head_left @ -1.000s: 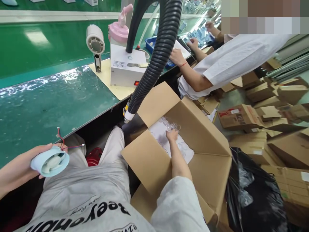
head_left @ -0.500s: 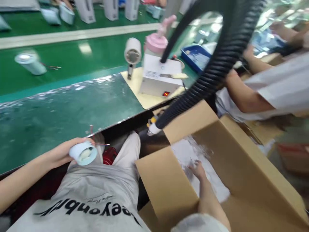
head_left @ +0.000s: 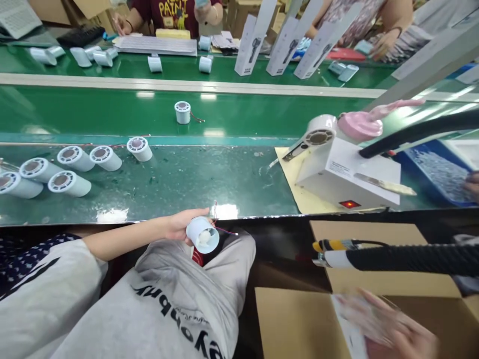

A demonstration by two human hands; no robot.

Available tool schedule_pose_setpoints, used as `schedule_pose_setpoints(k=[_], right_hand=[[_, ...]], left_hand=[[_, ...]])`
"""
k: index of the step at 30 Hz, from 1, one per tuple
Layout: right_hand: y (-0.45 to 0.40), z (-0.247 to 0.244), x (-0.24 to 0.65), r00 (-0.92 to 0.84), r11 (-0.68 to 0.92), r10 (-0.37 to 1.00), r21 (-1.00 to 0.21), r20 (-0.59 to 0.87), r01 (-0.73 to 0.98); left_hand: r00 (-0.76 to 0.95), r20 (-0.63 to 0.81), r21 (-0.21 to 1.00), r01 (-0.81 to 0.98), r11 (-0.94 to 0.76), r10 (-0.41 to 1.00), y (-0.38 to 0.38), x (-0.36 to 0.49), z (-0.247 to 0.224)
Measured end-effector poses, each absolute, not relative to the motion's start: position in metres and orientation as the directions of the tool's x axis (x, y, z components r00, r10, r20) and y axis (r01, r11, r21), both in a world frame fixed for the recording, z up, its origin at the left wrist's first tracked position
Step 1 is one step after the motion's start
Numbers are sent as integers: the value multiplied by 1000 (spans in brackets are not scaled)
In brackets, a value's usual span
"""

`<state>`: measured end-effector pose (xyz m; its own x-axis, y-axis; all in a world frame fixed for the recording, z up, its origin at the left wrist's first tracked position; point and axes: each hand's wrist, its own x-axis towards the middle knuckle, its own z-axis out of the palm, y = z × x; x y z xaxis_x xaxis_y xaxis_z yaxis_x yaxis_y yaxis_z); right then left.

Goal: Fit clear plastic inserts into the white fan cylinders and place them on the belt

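My left hand (head_left: pixel 179 224) is closed around a light-blue cylindrical fan housing (head_left: pixel 204 237), above my lap at the table's edge. White fan blades show inside its open end, and thin red and dark wires stick out beside it. Over the open cardboard box (head_left: pixel 299 319) at the lower right is my right hand (head_left: pixel 404 329), smeared by motion. Something clear or whitish blurs at its fingers; I cannot make out what it is or whether it is held. A white sheet (head_left: pixel 354 329) shows inside the box.
Several similar housings (head_left: pixel 73 183) stand at the left on the green table (head_left: pixel 209 184). A white machine (head_left: pixel 348 174) with a lit red switch stands right, beside a blue tray (head_left: pixel 437 164). A black hose (head_left: pixel 404 259) crosses above the box. Co-workers sit across the belt (head_left: pixel 112 109).
The view has turned left and up, bringing the row of housings and the co-workers into sight. My right hand has risen from inside the box. My left hand still holds the fan housing.
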<state>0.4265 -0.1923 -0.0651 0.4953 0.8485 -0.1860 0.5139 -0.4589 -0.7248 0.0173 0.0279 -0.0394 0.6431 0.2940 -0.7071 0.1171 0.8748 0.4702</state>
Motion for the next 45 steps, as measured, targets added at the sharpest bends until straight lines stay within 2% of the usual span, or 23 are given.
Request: schedule_pose_setpoints(k=[1, 2, 5, 7, 9, 11, 13, 16, 20, 23, 26, 28, 31, 33, 37, 40, 45], right_hand=[[-187, -62, 401, 435, -356, 889, -813, -143, 460], [-179, -58, 374, 285, -233, 952, -875, -115, 424], [-147, -47, 296, -130, 139, 988, -863, 86, 486], [-126, -41, 259, -242, 326, 945, -692, 220, 644], [-111, -37, 238, -291, 409, 905, -449, 309, 794], [-100, -34, 228, -330, 424, 878, -244, 347, 872], [-93, -30, 225, -362, 427, 867, -138, 343, 893], [-88, -24, 230, -336, 400, 884, -152, 326, 904], [-101, -19, 243, -257, 349, 892, -207, 371, 914], [-116, -22, 238, -313, 393, 860, -131, 402, 910], [-119, -29, 222, -330, 373, 865, -45, 378, 927], [-113, -31, 215, -304, 334, 898, -41, 319, 942], [-102, -32, 217, -307, 337, 932, -144, 194, 930], [-99, -31, 223, -331, 352, 936, -307, 121, 884], [-102, -29, 227, -248, 235, 965, -686, 81, 689], [-106, -28, 222, -69, 148, 989, -831, 132, 536], [-108, -23, 219, 120, 59, 986, -926, 111, 374]], left_hand=[[656, -706, 461, 141, 876, 266, 29, 19, -42], [667, -705, 456, 164, 875, 242, 31, 21, -44], [689, -702, 455, 240, 857, 180, 34, 24, -50], [699, -702, 462, 303, 833, 135, 36, 24, -51], [705, -705, 473, 380, 795, 83, 36, 24, -50], [706, -707, 488, 456, 744, 32, 35, 25, -46], [706, -708, 505, 519, 690, -13, 32, 27, -41], [708, -705, 536, 556, 636, -25, 31, 26, -33], [702, -703, 594, 495, 634, 111, 38, 21, -32], [699, -695, 632, 479, 609, 170, 41, 20, -36], [726, -674, 674, 530, 514, 136, 36, 28, -38], [750, -651, 719, 560, 411, 117, 31, 33, -35], [786, -589, 804, 544, 241, 189, 24, 35, -24], [807, -499, 863, 496, 96, 316, 20, 31, -16], [824, -119, 900, 325, -291, 554, 12, 20, -13], [786, 27, 904, 244, -350, 617, 7, 14, -26], [807, 145, 920, 103, -378, 573, 9, 11, -53]])
